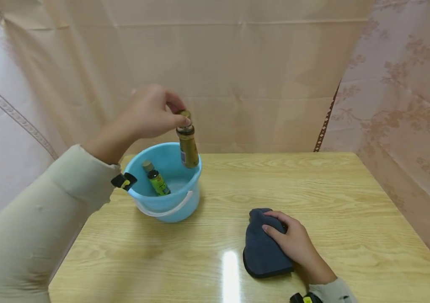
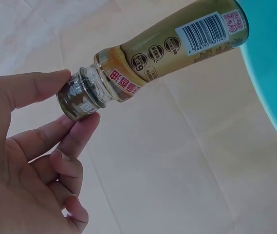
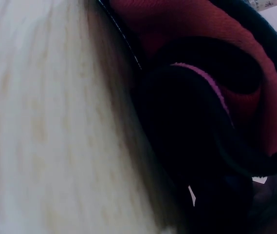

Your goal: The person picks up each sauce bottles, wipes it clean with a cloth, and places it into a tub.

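My left hand pinches the gold cap of a sesame oil bottle between thumb and fingertips. The bottle hangs cap up over the right side of a light blue bucket; its barcode label shows in the left wrist view, where the left hand has its other fingers loosely bent. Inside the bucket a dark bottle with a green label and gold cap leans against the wall. On the table, my right hand grips a folded dark grey cloth with black edging. Reddish inner folds of the cloth appear in the right wrist view.
The bucket stands at the back left of a wood-grain table, its white handle lowered at the front. A beige curtain hangs behind the table, and a flowered curtain on the right.
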Available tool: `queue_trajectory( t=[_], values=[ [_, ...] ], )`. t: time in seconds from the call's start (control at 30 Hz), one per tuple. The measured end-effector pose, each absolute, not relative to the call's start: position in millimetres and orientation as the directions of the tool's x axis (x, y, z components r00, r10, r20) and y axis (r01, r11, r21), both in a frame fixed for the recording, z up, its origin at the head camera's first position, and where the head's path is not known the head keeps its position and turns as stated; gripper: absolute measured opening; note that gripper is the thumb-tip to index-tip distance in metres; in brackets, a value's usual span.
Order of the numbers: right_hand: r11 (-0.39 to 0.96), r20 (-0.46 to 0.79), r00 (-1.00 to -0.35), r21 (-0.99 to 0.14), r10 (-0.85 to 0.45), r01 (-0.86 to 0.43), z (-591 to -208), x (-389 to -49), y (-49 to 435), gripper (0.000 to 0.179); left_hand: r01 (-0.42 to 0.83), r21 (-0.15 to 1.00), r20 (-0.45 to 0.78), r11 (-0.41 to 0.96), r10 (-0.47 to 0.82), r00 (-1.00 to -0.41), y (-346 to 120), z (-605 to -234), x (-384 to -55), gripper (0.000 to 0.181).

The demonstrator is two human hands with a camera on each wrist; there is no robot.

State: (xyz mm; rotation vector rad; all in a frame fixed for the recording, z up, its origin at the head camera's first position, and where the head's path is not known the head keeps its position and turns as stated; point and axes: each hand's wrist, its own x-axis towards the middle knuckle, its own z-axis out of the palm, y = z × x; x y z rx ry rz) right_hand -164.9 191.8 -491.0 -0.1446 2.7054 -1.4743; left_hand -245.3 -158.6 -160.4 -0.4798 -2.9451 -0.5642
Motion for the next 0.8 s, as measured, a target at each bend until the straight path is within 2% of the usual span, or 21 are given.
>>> queue_trajectory(
  t=[0.2,0.37,0.63,0.8],
  values=[
    [0.529,0.005,-0.994,-0.847,-0.110,-0.063,-492.5,-165.0,187.7,0.037,0.316,0.344,0.136,0.884,0.286,-0.949,-178.4,-174.9,-256.5,0.027],
    [0.534,0.009,-0.994,-0.843,-0.113,-0.069,-491.1,-165.4,186.3,0.038,0.285,0.299,0.043,0.911,0.285,-0.957,-192.0,-196.3,-268.4,0.023],
    [0.539,-0.007,-0.994,-0.841,-0.111,-0.054,-490.0,-164.4,187.2,0.038,0.266,0.128,-0.126,0.955,0.282,-0.951,-197.8,-214.8,-283.5,0.015],
    [0.538,-0.002,-0.994,-0.841,-0.113,-0.059,-488.8,-165.3,187.6,0.038,0.297,0.061,-0.251,0.953,0.303,-0.919,-196.1,-223.5,-290.8,0.010]
  ],
)
